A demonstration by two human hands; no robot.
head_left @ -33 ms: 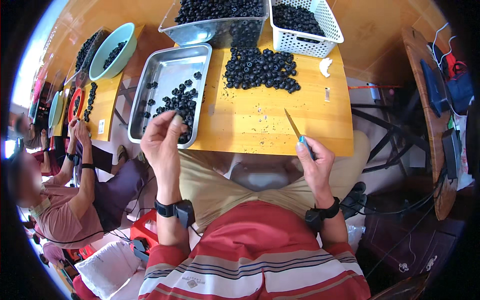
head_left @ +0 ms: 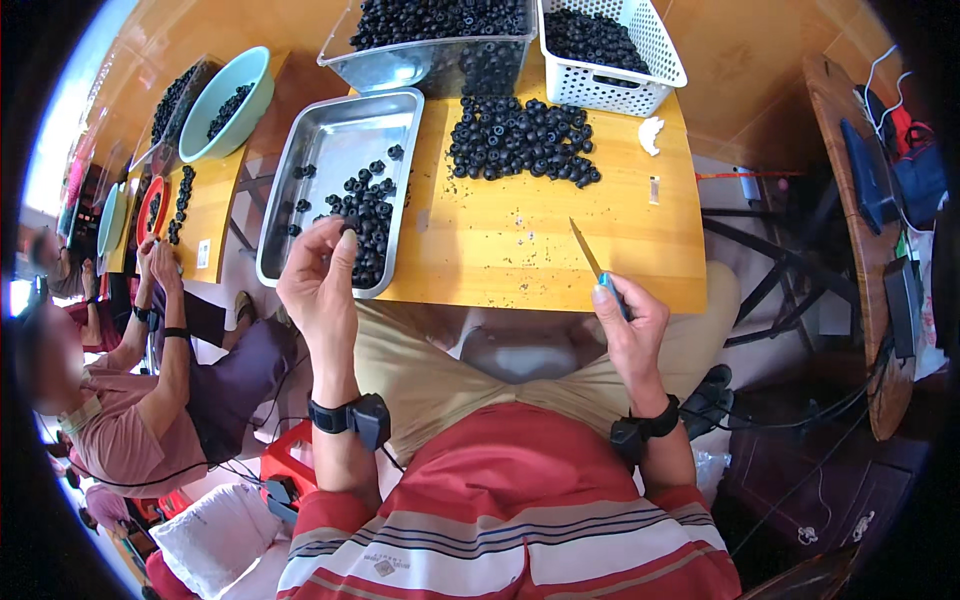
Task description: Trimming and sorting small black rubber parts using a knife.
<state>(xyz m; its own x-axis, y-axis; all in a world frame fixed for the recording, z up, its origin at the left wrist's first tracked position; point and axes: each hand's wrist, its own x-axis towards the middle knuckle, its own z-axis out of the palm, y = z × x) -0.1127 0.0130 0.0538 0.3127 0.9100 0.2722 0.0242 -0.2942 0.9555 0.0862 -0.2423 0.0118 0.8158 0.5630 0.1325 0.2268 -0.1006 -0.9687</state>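
Observation:
My left hand (head_left: 318, 285) hovers over the near left part of a metal tray (head_left: 272, 215). Its thumb and fingers are apart, and I see nothing held between them. In the tray lies a loose heap of small round black pieces (head_left: 368, 225), some showing a hole in the middle. My right hand (head_left: 632, 322) is closed around the blue handle of a slim, pointed knife (head_left: 586, 245), whose blade points up and left over the table's front edge. Beyond the knife, a pile of the same black pieces (head_left: 520, 140) spreads on the wooden table (head_left: 620, 230).
A clear plastic bin (head_left: 430, 65) and a white perforated basket (head_left: 615, 95), both full of black pieces, stand at the back. Dark crumbs dot the tabletop, and a white scrap (head_left: 650, 135) lies at right. To the left, another person works beside a pale green basin (head_left: 255, 105).
My left hand has shifted slightly left, and its thumb and fingers look a little further apart. My right hand and the knife stay in place.

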